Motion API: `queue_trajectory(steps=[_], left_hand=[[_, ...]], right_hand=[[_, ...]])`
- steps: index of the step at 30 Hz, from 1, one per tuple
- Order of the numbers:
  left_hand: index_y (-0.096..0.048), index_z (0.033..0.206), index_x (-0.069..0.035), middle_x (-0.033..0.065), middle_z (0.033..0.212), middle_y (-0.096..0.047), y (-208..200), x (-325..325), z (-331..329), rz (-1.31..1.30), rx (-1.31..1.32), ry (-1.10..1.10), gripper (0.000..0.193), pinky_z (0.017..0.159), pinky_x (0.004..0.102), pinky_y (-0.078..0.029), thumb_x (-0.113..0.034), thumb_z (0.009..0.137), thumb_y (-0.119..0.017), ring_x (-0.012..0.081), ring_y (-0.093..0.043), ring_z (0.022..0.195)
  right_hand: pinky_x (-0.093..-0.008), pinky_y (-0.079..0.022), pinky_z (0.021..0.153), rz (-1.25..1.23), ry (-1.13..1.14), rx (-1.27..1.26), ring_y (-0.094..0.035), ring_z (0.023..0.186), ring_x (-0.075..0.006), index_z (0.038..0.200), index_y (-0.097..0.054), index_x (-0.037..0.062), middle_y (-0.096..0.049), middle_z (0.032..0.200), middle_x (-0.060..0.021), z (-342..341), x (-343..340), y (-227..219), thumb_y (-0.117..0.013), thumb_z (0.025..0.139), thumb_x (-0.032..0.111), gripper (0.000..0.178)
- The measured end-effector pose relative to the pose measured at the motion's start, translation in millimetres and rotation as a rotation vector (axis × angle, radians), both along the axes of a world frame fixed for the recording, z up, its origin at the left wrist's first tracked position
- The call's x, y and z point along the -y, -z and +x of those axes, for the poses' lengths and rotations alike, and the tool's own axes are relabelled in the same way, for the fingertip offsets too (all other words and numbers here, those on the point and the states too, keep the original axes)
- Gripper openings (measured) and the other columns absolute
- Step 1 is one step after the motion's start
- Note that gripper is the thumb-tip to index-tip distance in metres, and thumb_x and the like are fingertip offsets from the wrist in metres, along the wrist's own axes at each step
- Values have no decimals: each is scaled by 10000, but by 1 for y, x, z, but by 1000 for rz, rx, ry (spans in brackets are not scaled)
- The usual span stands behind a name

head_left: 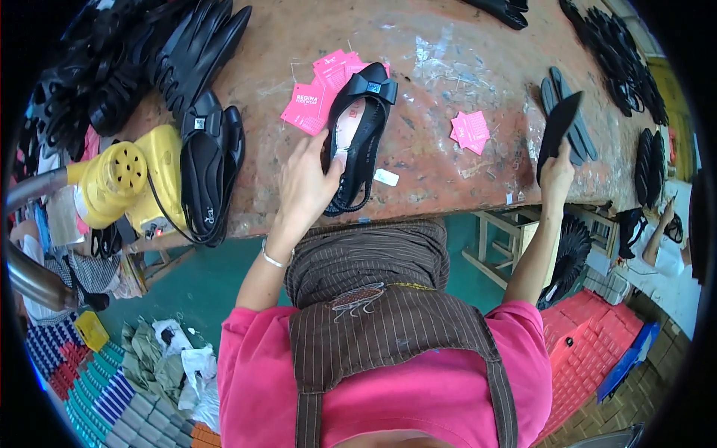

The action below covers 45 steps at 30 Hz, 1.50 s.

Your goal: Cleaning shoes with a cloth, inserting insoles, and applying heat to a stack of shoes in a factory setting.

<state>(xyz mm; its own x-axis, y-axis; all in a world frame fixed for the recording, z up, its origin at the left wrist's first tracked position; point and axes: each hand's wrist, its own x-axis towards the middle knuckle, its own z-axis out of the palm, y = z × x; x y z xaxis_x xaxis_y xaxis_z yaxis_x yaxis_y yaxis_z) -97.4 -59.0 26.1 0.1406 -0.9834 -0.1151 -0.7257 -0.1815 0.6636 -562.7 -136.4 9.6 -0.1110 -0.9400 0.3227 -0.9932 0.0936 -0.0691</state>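
Note:
My left hand [305,173] is closed on the side of a black slingback shoe [370,138] with a bow at its toe, thumb in the opening over the pale insole. The shoe lies on the table, its toe over a fan of pink tags [312,103]. Off to the right, my right hand [557,175] grips the near end of a black sole-shaped piece [562,127], tilted up; whether it is a whole shoe I cannot tell. Just beyond it rests a pair of dark grey soles [585,140].
A smaller stack of pink tags [470,133] and a small white label [386,177] lie on the worn brown table [426,104]. Black bow shoes [208,172] sit beside a yellow machine [153,183] at left. Black shoes pile up far left [190,60] and far right [618,60].

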Motion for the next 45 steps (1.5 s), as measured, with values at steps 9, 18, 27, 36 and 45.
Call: queue_trajectory(steps=[9,18,27,36,45], left_hand=[[-720,1034,-63,156,925,-686,-39,6,25,-52,93,245,295,744,455,-521,25,803,-558,373,-659,852],[-700,1084,5,142,948,-695,-7,-60,53,-383,-78,-263,183,693,296,-529,-50,927,-624,193,-672,774],[-575,1310,17,60,959,-594,28,-113,34,-66,-328,-504,425,548,207,-493,-67,908,-685,59,-591,668],[-588,1278,22,59,919,-555,35,-102,38,-182,-432,-480,537,547,214,-510,-49,789,-799,82,-607,662],[-631,1189,41,29,881,-573,46,-95,46,-158,-501,-477,403,516,212,-533,-19,814,-768,51,-600,657]], right_hand=[[-364,-565,786,-100,-323,1709,-614,1124,-262,1495,-332,31,-560,1318,-222,105,-17,-96,-491,880,-21,637],[-394,-531,893,-164,-302,1519,-632,1022,-289,1270,-544,-72,-620,1169,-236,118,-38,-67,-600,896,153,440],[-385,-479,838,305,-1005,464,-577,1006,-301,1441,-390,-19,-537,1266,-192,229,-41,-70,-674,857,298,723],[-405,-428,924,378,-1253,323,-568,1048,-278,1124,-695,47,-602,1176,-133,314,-62,-19,-686,766,116,365],[-413,-489,913,443,-1164,619,-615,1024,-308,1028,-739,34,-655,1089,-154,351,-67,5,-709,715,44,314]])
